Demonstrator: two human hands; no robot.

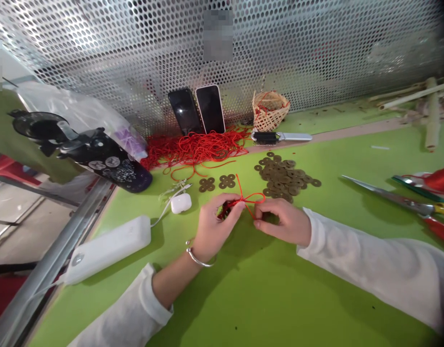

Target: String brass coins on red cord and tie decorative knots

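Observation:
My left hand (pixel 216 222) pinches a red cord (pixel 257 196) between thumb and forefinger, where the cord crosses and forms a loop to the right. Something dark with red on it shows inside the curl of that hand, partly hidden. My right hand (pixel 280 220) is closed, thumb and forefinger holding a lower strand of the same cord. Just behind my left hand lie two small groups of round coins with holes (pixel 207 184), (pixel 227 181). A larger coin pile (pixel 285 176) rests behind my right hand, and a heap of red cords (pixel 203 147) spreads farther back.
Two phones (pixel 185 112) lean on the perforated metal panel (pixel 142 58). Nearby are a woven basket (pixel 270 112) and a brush (pixel 280 137). Scissors (pixel 395 198) lie right; a black bottle (pixel 110 161), white earbud case (pixel 181 203) and long white device (pixel 111 248) are left.

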